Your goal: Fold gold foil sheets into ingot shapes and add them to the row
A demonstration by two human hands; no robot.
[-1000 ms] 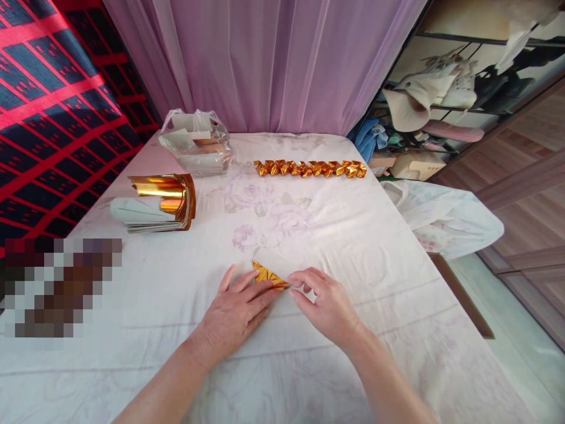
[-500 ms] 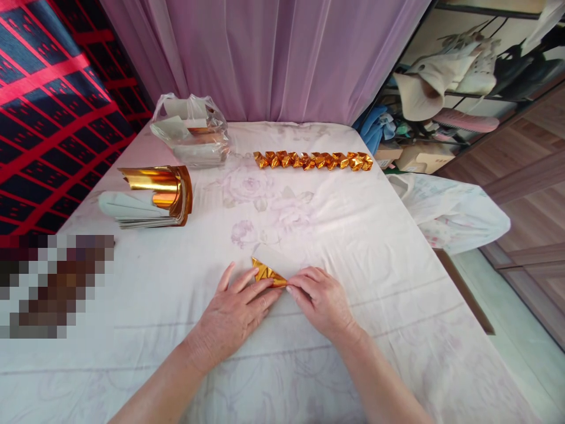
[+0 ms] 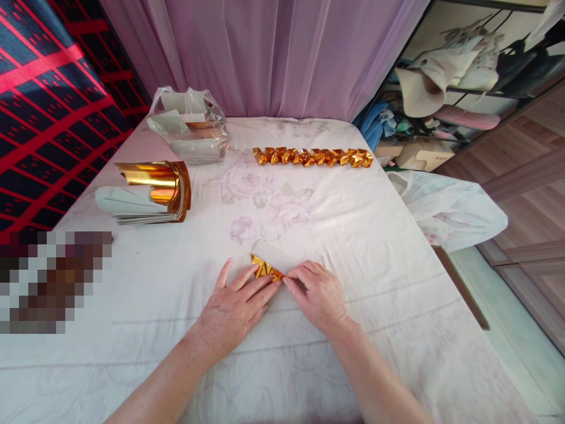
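Closer now, the right hand (image 3: 320, 297) has slid in until its fingertips pinch the foil piece's (image 3: 266, 268) near-right corner; the left hand (image 3: 233, 312) lies flat, fingers spread, pressing its near edge. Long axis slants far-left to near-right, between both hands. Well beyond it lies the row of folded gold pieces (image 3: 312, 157).

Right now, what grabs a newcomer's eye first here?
The row of folded gold pieces at the far side of the white floral cloth, then the curled gold foil stack at far left. Near the front, the left hand and right hand press a small gold-and-white paper flat.
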